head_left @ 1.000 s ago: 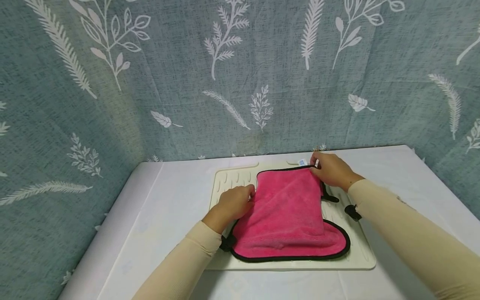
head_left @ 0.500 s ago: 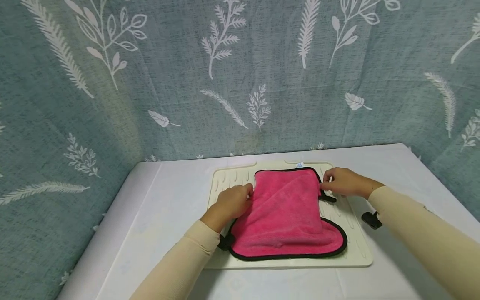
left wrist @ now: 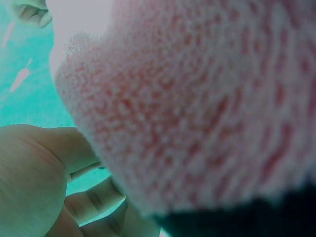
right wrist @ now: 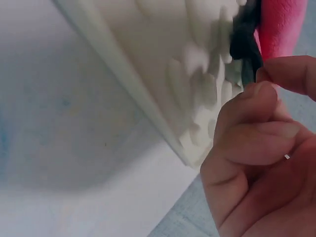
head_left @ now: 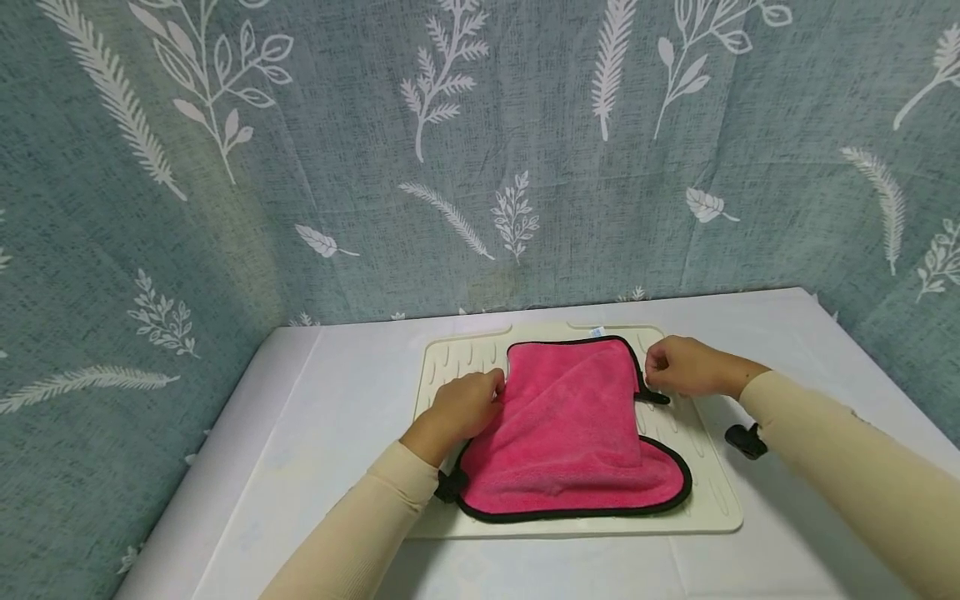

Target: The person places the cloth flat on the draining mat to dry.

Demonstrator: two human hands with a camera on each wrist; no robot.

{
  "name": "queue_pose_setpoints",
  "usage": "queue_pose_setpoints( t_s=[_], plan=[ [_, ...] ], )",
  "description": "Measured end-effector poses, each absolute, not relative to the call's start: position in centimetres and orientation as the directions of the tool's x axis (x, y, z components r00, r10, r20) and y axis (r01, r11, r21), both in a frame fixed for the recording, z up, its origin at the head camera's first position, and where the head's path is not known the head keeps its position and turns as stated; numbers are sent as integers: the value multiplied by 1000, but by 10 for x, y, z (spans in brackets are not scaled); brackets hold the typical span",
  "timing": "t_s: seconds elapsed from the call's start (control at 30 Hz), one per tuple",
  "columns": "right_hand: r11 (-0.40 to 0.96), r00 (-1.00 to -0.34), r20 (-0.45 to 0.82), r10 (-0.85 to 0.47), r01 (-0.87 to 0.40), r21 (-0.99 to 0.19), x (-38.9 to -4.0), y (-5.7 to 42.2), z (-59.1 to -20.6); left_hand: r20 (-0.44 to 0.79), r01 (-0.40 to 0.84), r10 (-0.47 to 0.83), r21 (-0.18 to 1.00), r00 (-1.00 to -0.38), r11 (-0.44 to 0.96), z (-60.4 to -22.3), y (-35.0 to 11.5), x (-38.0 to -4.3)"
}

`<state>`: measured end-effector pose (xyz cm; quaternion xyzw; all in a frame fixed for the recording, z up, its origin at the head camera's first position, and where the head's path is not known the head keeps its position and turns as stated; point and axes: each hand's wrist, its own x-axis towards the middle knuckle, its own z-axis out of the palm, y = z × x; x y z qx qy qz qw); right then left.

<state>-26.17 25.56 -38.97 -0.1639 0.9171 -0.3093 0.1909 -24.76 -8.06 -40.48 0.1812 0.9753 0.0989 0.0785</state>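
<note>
A pink plush cloth [head_left: 562,425] with black trim lies partly folded on a cream ridged mat [head_left: 720,492]. My left hand [head_left: 467,404] pinches its left edge; in the left wrist view the cloth [left wrist: 173,108] fills most of the picture, with thumb and fingers [left wrist: 44,173] at its border. My right hand [head_left: 686,367] is at the right edge of the upper layer. Up close, thumb and index finger of the right hand [right wrist: 266,143] pinch the black trim [right wrist: 247,47]. A black strip of trim [head_left: 652,398] sticks out to the right below this hand.
The mat rests on a table with a white cover [head_left: 337,400]. A small white tag [head_left: 597,332] shows at the cloth's far edge. Behind the table hangs a teal curtain [head_left: 360,292] with white leaf prints. Each wrist wears a black strap mount [head_left: 746,440].
My right hand has let go of the cloth's far right corner, moved down and right, and taken the right edge by the trim. The left hand has stayed in place.
</note>
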Motion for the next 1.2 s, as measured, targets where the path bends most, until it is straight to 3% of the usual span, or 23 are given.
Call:
queue_pose_setpoints(
  t_s=[0.23, 0.37, 0.63, 0.93, 1.2],
  plan=[
    [792, -878, -253, -407, -201, -576, -264, 255, -395, -104, 350, 383, 241, -918, 905, -403, -81, -247],
    [768, -884, -209, -418, -221, -601, -263, 251, -402, -91, 358, 387, 239, -917, 903, -403, -83, -247],
    [739, -855, -238, -460, -220, -637, -263, 245, -404, -109, 350, 382, 235, -918, 907, -408, -84, -250],
    [785, -887, -289, -361, -122, -607, -273, 255, -383, -120, 347, 381, 234, -917, 908, -406, -83, -250],
    [822, -938, -242, -248, -72, -565, -285, 265, -365, -114, 349, 382, 235, -917, 907, -407, -82, -250]
  ],
)
